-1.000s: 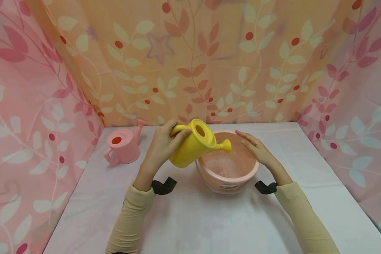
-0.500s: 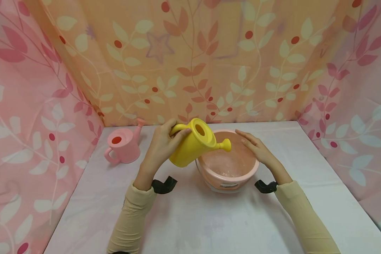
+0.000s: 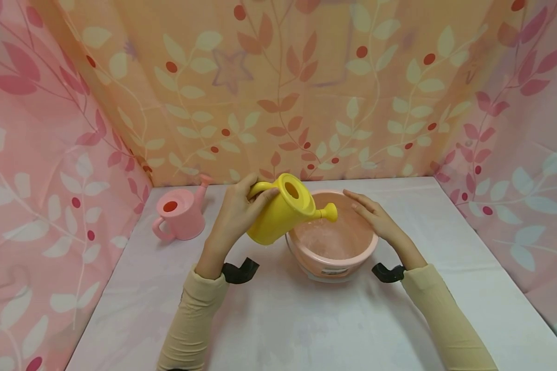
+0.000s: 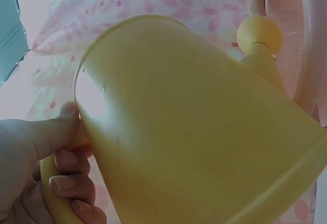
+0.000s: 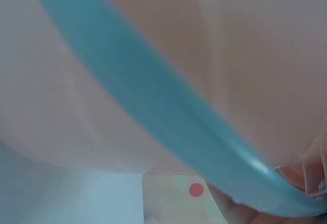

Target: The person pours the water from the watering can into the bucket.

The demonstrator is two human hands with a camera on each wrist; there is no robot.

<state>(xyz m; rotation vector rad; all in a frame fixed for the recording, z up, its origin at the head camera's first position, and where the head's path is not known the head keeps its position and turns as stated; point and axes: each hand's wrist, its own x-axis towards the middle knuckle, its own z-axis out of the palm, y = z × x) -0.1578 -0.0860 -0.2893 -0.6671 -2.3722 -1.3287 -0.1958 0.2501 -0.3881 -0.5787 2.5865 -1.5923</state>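
1. Yellow watering can [image 3: 276, 221] is up off the table [image 3: 334, 319], tilted to the right, with its spout head [image 3: 329, 212] over the inside of the pink basin [image 3: 333, 261].
2. Left hand [image 3: 236, 208] has its fingers curled round the can's handle [image 3: 260, 186], so that's a proper clamp.
3. Right hand [image 3: 377, 215] is on the basin's far right rim. Can't tell if it's pinching the rim or just steadying it.
4. Looks like a pour to me, but I can't make out any stream.
5. My advice: tip slowly from the wrist and aim for mid-basin. Too steep and the top opening [image 3: 292, 190] could slop.
6. Pink watering can [image 3: 187, 221] stands well left, out of the way.
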